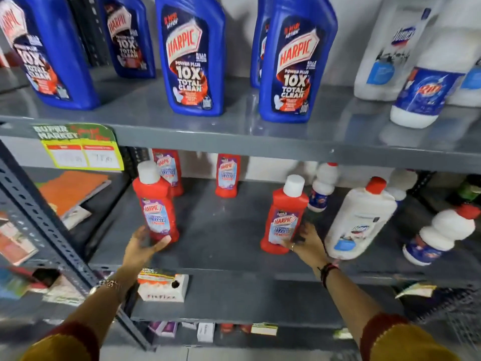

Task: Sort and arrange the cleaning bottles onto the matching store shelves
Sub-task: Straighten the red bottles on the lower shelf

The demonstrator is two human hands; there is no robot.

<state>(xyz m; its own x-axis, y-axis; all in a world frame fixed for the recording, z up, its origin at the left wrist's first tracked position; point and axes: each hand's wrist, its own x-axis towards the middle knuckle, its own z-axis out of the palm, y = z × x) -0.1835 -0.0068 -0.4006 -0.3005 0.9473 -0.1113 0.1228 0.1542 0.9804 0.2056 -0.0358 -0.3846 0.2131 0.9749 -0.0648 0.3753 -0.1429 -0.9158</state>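
Observation:
Two red Harpic bottles with white caps stand upright near the front of the middle grey shelf (229, 230). My left hand (144, 246) cups the base of the left red bottle (156, 204), thumb in front and fingers behind. My right hand (305, 243) wraps the lower right side of the right red bottle (286, 217). Two more red Harpic bottles (227, 175) stand at the back of that shelf. Several large blue Harpic bottles (192, 58) line the upper shelf (234, 134).
White bottles with red caps (361, 217) crowd the right of the middle shelf, close to my right hand; more white bottles (426, 74) stand upper right. A slotted steel upright (44, 220) runs at the left. A white box (162, 287) sits on the lower shelf.

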